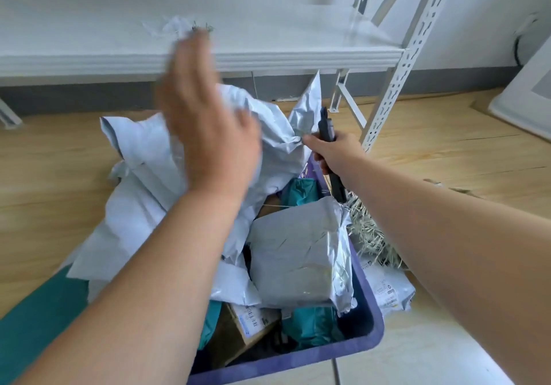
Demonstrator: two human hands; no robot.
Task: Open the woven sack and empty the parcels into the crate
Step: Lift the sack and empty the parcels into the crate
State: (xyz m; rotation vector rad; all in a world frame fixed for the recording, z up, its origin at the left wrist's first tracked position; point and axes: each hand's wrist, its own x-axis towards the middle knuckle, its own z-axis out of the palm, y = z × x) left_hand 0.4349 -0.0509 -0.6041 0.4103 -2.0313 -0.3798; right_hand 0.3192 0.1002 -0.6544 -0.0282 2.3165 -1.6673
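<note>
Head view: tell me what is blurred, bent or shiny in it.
Head view: the raised left hand is smeared by motion blur, as is the pale crumpled sheet at its fingertips; the right hand gripping a dark handle is sharper; the white perforated metal rack upright leans with wide-angle distortion; the silver-grey plastic parcel in the blue plastic crate shows soft glare.

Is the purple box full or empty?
Full. The purple plastic crate is heaped with grey plastic mailer parcels, teal bags and a cardboard box.
</note>
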